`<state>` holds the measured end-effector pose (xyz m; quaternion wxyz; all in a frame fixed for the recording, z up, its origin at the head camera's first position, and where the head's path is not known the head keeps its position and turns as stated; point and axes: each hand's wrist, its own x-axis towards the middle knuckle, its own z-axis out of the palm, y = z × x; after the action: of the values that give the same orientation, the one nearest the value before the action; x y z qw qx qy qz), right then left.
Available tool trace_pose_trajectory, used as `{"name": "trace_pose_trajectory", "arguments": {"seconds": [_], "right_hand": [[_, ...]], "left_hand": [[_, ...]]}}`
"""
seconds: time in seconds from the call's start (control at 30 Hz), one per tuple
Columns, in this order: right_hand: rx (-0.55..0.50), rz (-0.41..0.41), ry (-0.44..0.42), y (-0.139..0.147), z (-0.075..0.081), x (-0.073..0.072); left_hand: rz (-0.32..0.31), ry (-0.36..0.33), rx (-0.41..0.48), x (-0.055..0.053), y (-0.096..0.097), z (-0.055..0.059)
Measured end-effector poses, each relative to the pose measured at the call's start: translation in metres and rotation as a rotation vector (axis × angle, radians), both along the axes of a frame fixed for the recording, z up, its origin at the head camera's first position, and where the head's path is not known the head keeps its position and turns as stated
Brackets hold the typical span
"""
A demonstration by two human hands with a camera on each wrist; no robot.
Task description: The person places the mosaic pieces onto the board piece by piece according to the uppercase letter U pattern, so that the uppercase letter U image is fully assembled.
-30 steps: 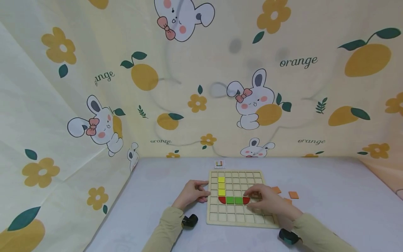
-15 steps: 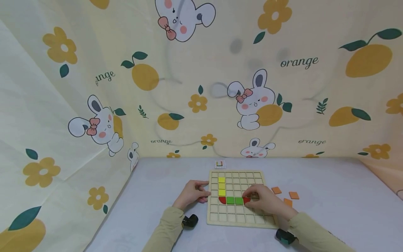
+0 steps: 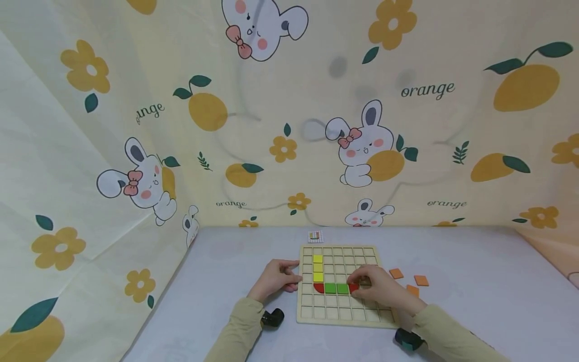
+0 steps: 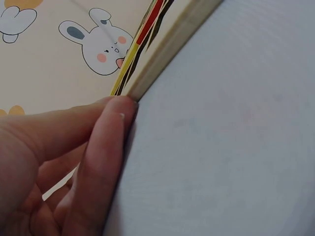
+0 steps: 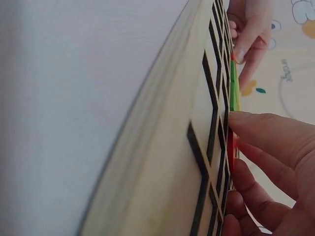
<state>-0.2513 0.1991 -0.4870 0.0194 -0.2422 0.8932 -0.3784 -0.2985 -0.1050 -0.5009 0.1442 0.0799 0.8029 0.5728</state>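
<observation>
A light wooden grid board (image 3: 332, 315) lies on the table. My left hand (image 3: 274, 276) grips its left edge, thumb and fingertips right at the rim in the left wrist view. With thumb and fingers, my right hand (image 3: 382, 289) pinches a red rounded-corner tile (image 5: 231, 150) seated at the right end of a row on the grid. Beside it run green square tiles (image 3: 330, 288), ending in another red rounded tile (image 3: 319, 288) on the left. Above that one, yellow square tiles (image 3: 318, 277) form a column. My right fingers partly cover the held tile.
Several loose orange square tiles (image 3: 421, 280) lie right of the board, close by my right forearm. A small pattern card (image 3: 315, 237) rests behind the board's far edge. A printed cloth (image 3: 280, 186) hangs as a wall behind the table.
My right hand has shifted slightly left, its fingers drawing in over the red tile, and then stayed there. More of the orange tiles shows. My left hand has kept its place.
</observation>
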Motion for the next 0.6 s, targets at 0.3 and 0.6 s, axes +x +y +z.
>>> {"name": "trace_pose_trajectory", "arguments": {"seconds": [0.3, 0.6], "right_hand": [[-0.071, -0.051, -0.047, 0.021, 0.015, 0.020], [-0.016, -0.175, -0.048, 0.070, 0.021, 0.034]], "left_hand": [[-0.006, 0.014, -0.010, 0.003, 0.001, 0.001], [-0.003, 0.008, -0.006, 0.002, 0.001, 0.002]]}}
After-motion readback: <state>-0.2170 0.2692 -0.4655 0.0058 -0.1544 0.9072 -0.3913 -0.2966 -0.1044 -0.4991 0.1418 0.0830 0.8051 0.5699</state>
